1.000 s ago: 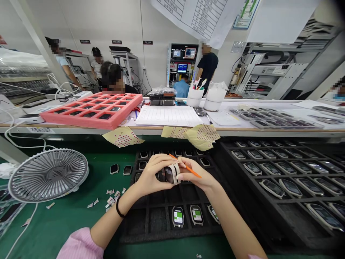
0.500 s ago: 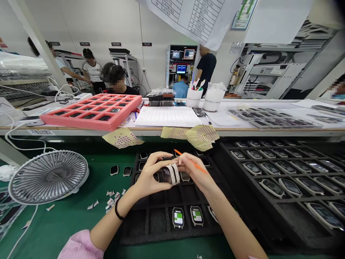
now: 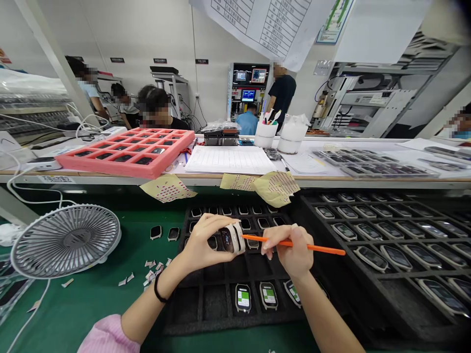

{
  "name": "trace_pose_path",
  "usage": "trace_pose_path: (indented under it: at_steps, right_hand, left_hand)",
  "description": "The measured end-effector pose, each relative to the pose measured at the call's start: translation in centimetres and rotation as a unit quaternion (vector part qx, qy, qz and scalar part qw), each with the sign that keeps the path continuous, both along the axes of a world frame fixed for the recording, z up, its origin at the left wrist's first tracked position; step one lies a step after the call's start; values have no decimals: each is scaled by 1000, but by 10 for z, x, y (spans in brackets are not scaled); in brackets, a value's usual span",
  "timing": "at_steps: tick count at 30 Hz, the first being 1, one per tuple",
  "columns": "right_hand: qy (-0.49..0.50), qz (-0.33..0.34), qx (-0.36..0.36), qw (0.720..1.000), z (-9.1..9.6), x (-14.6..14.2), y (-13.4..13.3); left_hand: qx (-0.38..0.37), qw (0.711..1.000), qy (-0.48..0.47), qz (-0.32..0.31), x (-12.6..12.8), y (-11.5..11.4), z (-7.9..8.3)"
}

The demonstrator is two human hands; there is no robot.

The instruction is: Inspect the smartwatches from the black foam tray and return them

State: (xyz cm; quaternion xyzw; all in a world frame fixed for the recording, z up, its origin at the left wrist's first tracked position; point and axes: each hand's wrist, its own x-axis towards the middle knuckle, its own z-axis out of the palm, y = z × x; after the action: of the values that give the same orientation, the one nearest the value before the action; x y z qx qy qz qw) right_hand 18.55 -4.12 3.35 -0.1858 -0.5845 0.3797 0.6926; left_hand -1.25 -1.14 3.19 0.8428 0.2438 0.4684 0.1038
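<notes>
My left hand (image 3: 198,245) is closed around two smartwatch bodies (image 3: 229,239) pressed together, their pale sides toward the right and one dark screen lit. In my right hand (image 3: 296,252) is a thin orange stick (image 3: 327,249), gripped between thumb and fingers. Its left tip meets the side of the watches, or lies just in front of it; I cannot tell which. Both hands are above a black foam tray (image 3: 215,301) with watches in several of its slots. Along the tray's near row, a watch (image 3: 243,297) shows a green and white screen.
A second black tray (image 3: 395,284) full of watches lies to the right. On the left stand a grey fan (image 3: 66,240), two loose watches and small paper scraps (image 3: 156,272). A shelf edge (image 3: 206,180) runs across beyond, bearing a pink foam tray (image 3: 147,169) and papers.
My right hand has drawn back to the right from the watches and turned. The orange stick has swung from slanting over that hand to lying nearly level, tip at the watches.
</notes>
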Motion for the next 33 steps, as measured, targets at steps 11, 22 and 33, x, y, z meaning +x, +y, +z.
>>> trace_pose_path:
  at_steps: [11, 22, 33]
  right_hand:
    - [-24, -60, 2, 998, 1, -1, -4]
    - [-39, -72, -10, 997, 2, -1, -6]
    - [-45, -49, -23, 997, -1, -5, -7]
  left_hand:
    - [9, 1000, 3, 2, 0, 1, -3]
    - [-44, 999, 23, 16, 2, 1, -2]
    - [-36, 999, 31, 12, 2, -1, 0]
